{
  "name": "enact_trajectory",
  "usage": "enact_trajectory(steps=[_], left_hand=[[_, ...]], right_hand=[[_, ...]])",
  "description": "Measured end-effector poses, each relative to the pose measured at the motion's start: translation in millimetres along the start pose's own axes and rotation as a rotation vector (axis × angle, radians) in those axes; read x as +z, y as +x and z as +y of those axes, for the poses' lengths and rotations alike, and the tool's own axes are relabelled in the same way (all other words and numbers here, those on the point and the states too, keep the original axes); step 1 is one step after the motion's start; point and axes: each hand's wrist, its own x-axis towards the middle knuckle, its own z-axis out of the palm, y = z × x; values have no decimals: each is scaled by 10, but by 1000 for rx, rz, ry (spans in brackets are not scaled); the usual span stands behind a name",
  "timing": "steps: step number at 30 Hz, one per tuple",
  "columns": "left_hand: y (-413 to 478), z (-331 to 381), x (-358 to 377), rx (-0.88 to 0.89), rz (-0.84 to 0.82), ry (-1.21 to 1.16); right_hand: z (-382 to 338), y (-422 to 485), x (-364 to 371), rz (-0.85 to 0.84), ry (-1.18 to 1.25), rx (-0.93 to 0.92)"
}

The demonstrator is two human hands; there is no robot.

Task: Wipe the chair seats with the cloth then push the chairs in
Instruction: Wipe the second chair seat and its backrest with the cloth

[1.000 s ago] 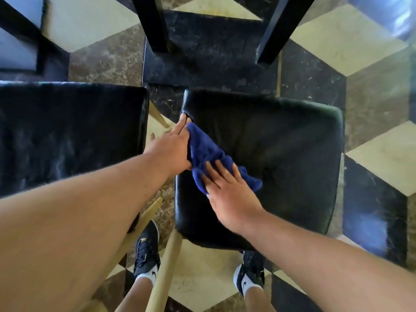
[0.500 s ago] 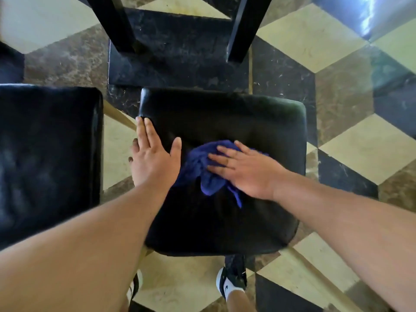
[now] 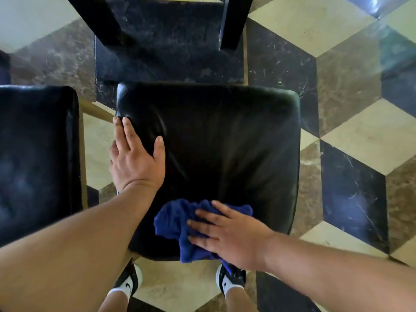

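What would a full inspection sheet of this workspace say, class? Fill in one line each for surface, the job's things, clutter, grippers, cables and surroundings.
Surface: black padded chair seat, glossy, creased, directly below the camera.
Job's things: blue cloth bunched at the seat's near edge; second black seat to the left, apart from the first.
Clutter: nothing seen.
Grippers: left hand flat on the seat's left edge; right hand pressing flat on the cloth.
Cables: nothing seen.
Surroundings: tiled floor in cream, brown and black; dark table legs beyond the seat; the person's shoes below.
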Motion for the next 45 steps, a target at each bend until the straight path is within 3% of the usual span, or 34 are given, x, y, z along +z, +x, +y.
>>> enact_trajectory(steps=[3,6,13,16,18,20,25,27,30,37,41,45], left_hand=[[-11,-18,37,17,15,-2],[15,-49,46,50,0,45],[-13,115,-51,65,-90,160],[-266,336,23,445,-124,248],[-459,418,170,563,-162,306],[-512,416,299,522,-152,315],[-476,364,423,505,-99,297],[-489,361,440,512,-74,300],[-489,345,451,508,-55,313],[-493,329,465,521,-34,296],[-490,318,453,522,-45,312],[-498,393,306,493,-122,301]], right_hand=[[190,-53,-13,-93,28,-229],[716,35,-259,-52,-38,-224],[1939,-303,-824,153,-122,300],[2167,-334,-883,256,-20,554],[2072,-295,-811,308,-41,652],[1812,-349,-617,278,-131,513],[776,-1015,69,16,-139,-68],[622,-1124,153,-72,-134,-181],[966,-1050,-22,-77,-74,-220],[2009,-904,-647,106,-153,357],[1833,-590,-590,331,-19,633],[1532,-79,-566,439,47,721]])
